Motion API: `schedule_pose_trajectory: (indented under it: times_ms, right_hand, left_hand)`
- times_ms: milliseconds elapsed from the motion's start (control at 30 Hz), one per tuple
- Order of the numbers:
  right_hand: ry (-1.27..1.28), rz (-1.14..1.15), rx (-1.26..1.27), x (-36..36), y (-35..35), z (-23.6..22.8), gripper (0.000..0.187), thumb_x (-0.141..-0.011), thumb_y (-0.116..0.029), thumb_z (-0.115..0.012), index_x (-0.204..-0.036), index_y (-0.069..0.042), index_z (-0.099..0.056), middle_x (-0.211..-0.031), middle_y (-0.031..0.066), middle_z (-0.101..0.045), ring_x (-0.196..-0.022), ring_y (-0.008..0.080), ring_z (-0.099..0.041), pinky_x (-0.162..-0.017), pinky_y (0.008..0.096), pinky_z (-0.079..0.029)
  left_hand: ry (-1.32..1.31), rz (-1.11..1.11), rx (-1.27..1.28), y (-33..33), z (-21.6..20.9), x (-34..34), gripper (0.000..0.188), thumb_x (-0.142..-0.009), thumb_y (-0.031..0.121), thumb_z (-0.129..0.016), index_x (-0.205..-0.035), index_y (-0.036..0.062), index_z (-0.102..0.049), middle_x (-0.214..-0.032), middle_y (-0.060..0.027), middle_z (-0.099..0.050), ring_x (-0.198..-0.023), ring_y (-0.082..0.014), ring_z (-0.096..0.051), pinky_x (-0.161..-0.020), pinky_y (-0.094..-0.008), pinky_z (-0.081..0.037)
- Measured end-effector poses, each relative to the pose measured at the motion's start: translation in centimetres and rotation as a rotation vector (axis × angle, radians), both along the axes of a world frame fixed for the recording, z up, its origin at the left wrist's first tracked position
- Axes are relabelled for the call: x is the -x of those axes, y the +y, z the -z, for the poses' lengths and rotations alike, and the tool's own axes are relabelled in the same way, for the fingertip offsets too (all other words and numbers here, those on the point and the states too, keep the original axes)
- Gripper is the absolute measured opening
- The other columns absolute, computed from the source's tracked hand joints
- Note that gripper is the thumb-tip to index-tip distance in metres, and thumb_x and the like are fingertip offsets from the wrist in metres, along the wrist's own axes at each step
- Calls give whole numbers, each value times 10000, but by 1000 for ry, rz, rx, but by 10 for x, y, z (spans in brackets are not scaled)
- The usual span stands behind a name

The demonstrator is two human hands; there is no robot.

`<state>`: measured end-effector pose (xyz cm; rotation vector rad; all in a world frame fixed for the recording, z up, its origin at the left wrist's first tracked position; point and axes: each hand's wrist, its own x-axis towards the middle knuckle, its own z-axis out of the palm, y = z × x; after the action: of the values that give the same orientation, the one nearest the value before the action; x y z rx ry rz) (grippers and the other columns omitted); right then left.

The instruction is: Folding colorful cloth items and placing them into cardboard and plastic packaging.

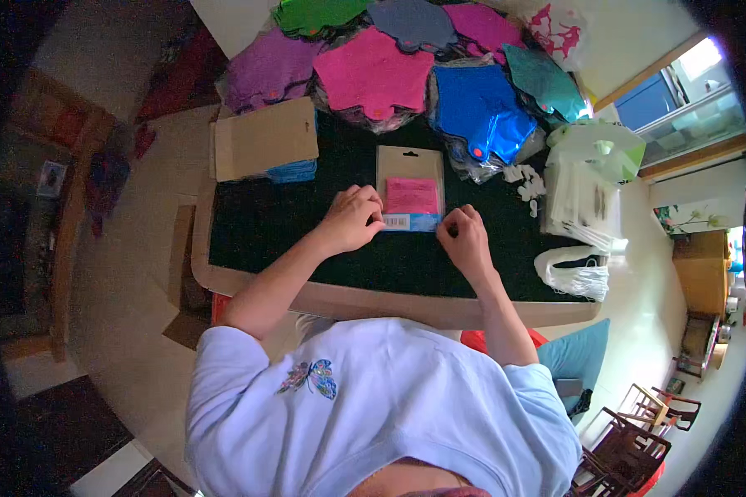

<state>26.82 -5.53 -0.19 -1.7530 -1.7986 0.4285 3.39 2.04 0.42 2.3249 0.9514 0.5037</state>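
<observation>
Clear plastic and tan card make up the flat packet, which lies at the middle of the desk on a dark green cloth, a pink insert and a blue band showing on its face. It is probably light, stiff where backed by card, rather slick and easily creased; the lower corners or side edges seem the best hold. Left hand: fingers curled nearly closed at the lower left corner. Right hand: likewise curled, at the lower right corner; whether either pinches the edge, one cannot tell from here. Farther out: tan cards to the left, pink and blue pieces beyond, white cord to the right.
</observation>
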Motion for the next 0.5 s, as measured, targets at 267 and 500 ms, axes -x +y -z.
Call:
schedule_pose_trajectory:
  times_ms: [267,500]
  right_hand:
    - [135,115,108,-9,13,-2,216,-734,-118,-663,-819,-11,-497,-683,114,-543,-635,261,-555,-574,338,-446]
    - [107,67,241,-27,31,0,222,-717,-131,-687,-870,-16,-575,-668,90,-583,-607,166,-564,-569,292,-449]
  left_hand:
    - [136,-262,-60,-3,1,-5,267,-653,179,-735,-798,69,-540,-846,-77,-531,-818,-256,-524,-729,-394,-406]
    - [93,-322,-45,-2,3,-8,363,-634,181,-754,-892,59,-530,-866,-84,-538,-851,-256,-534,-740,-380,-416]
